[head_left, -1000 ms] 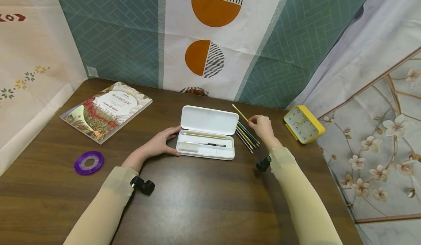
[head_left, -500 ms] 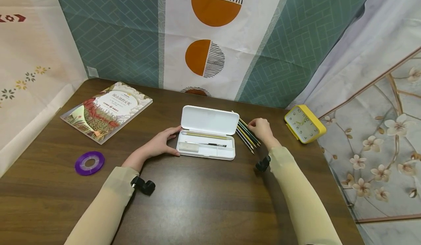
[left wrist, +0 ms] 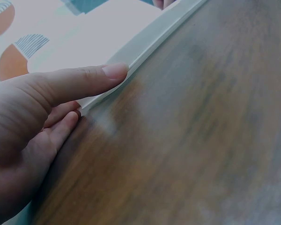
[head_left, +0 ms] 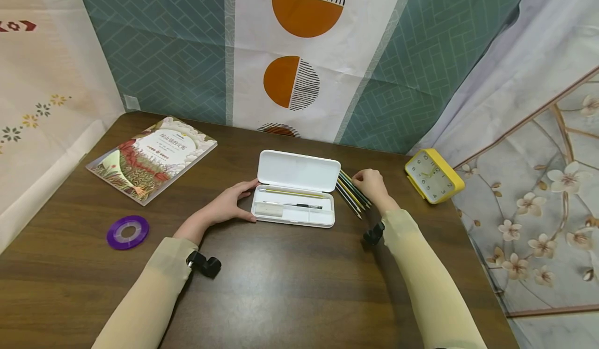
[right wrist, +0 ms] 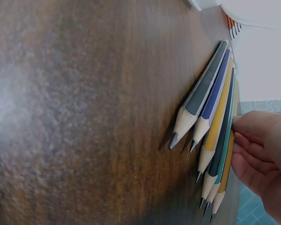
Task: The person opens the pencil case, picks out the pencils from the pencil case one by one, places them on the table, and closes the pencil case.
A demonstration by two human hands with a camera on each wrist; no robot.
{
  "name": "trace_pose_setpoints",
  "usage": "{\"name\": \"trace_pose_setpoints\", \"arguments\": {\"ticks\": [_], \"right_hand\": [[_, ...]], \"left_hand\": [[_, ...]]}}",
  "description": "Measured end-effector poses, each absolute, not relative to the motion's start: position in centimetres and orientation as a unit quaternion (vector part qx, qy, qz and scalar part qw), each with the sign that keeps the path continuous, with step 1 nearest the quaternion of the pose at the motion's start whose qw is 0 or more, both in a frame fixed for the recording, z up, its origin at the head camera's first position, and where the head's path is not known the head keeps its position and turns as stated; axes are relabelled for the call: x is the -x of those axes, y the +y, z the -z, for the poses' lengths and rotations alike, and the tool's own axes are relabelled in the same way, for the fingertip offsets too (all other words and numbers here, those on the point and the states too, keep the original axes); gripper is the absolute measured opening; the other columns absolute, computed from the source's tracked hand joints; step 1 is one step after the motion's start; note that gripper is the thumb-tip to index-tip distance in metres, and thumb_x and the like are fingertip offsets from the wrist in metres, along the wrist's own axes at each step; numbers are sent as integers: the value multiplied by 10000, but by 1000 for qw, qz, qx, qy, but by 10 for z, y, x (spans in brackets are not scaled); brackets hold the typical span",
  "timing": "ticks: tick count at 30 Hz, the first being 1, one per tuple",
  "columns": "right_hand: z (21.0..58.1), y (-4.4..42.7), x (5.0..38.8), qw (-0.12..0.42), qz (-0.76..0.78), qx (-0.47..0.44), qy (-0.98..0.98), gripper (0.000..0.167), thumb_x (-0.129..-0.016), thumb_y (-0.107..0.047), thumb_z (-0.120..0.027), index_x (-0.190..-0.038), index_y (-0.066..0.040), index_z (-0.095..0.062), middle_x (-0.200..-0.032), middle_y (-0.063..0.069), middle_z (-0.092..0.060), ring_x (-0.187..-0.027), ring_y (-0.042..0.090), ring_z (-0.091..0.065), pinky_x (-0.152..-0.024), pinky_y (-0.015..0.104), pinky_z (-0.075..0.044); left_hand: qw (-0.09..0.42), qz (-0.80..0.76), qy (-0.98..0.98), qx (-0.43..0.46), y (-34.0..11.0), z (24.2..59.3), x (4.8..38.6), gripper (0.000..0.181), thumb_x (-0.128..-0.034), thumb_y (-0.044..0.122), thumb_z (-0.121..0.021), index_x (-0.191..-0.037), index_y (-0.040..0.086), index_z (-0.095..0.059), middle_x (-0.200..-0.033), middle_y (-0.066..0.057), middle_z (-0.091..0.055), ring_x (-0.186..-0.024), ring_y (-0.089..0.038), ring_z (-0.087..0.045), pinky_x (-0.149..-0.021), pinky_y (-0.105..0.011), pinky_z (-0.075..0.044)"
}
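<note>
An open white pencil case (head_left: 323,218) lies mid-table with its lid raised. Inside are a yellowish pencil (head_left: 292,193), a pen (head_left: 306,206) with a black grip, and a whitish eraser (head_left: 269,210). My left hand (head_left: 228,202) holds the case's left end, thumb (left wrist: 100,80) on the front edge and fingers by the corner. Right of the case, several pencils (right wrist: 218,108) lie side by side, sharpened tips toward me. My right hand (head_left: 372,184) pinches the outermost yellow pencil (right wrist: 228,164) at the right side of that row; its far part is hidden.
A book (head_left: 154,159) with an illustrated cover lies at the back left. Nearer me on the left is a purple ribbon spool (head_left: 122,241). A yellow alarm clock (head_left: 432,177) stands beyond my right hand. Patterned cloths (head_left: 178,52) hang behind the brown table (head_left: 281,286).
My right hand has lowered the yellow pencil from a raised slant down beside the other pencils. The left hand has stayed on the case.
</note>
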State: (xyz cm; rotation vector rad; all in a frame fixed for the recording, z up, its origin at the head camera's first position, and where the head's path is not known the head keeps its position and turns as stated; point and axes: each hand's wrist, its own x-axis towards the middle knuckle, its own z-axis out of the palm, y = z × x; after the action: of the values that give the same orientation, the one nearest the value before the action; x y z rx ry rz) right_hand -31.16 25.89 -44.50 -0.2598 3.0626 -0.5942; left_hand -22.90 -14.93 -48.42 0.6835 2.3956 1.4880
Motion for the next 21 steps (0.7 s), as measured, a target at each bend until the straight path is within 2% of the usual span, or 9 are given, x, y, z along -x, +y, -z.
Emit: {"name": "trace_pose_setpoints", "arguments": {"ticks": [21], "right_hand": [[441, 259, 308, 25, 192, 62, 979, 230, -937, -153, -613, -999, 12, -762, -997, 183, -739, -907, 324, -683, -838, 470, -592]], "left_hand": [[118, -512, 817, -237, -150, 484, 229, 1048, -697, 143, -889, -1533, 5, -273, -1566, -216, -293, -1438, -361, -310, -1179, -469, -355]]}}
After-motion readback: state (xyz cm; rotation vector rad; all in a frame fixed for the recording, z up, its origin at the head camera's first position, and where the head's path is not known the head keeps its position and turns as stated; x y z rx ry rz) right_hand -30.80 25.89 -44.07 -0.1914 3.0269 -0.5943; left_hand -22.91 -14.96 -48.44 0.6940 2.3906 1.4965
